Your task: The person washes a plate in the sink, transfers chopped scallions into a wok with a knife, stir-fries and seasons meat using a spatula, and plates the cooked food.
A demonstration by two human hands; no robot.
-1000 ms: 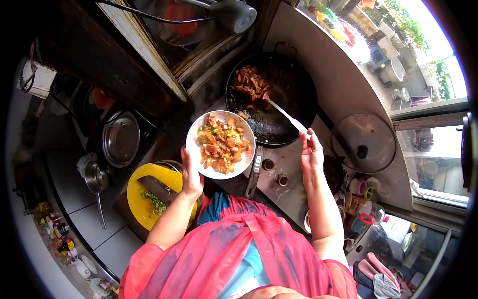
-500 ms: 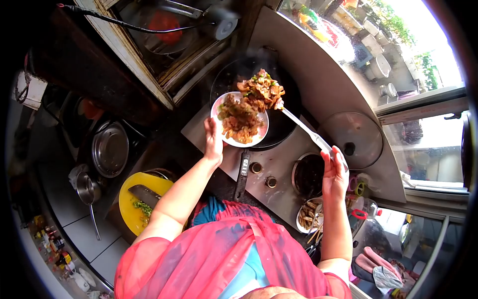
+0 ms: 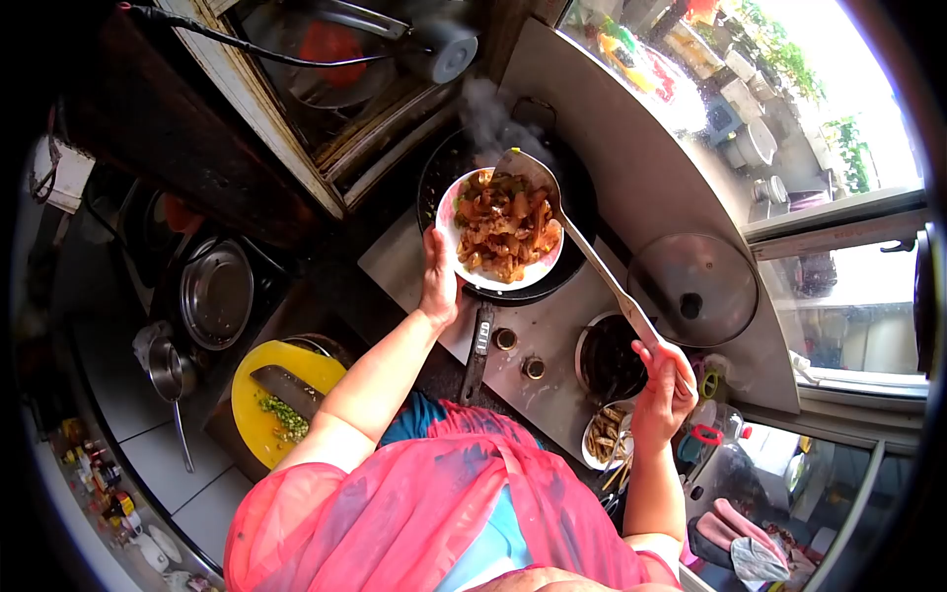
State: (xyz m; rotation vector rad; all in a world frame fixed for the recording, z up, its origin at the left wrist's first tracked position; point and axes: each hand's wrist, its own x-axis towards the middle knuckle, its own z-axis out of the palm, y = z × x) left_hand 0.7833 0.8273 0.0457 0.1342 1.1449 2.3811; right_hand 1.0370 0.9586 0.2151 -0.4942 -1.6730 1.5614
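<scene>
My left hand [image 3: 441, 281] grips the left rim of a white bowl with a pinkish edge [image 3: 446, 219]. Brown cooked food in pieces [image 3: 505, 229] fills the bowl, held above a dark wok [image 3: 577, 163] that gives off steam. In my right hand [image 3: 663, 387] is the handle of a long metal spatula [image 3: 604, 271]. The blade of the spatula is tipped over the bowl's upper right edge, against the food. The wok's handle [image 3: 478, 357] points toward my body, and the bowl hides part of the wok.
A glass lid [image 3: 692, 286] leans at the right, beside a second dark pan [image 3: 610, 357]. Below it stands a plate of brown pieces [image 3: 604, 439] with chopsticks. At left, a yellow cutting board [image 3: 252, 380] bears a knife [image 3: 286, 387] and chopped greens [image 3: 286, 419].
The spatula has turned over and its heap of food now lies in the bowl. The bowl has shifted slightly right, and my right hand has moved down with its fingers closed round the handle.
</scene>
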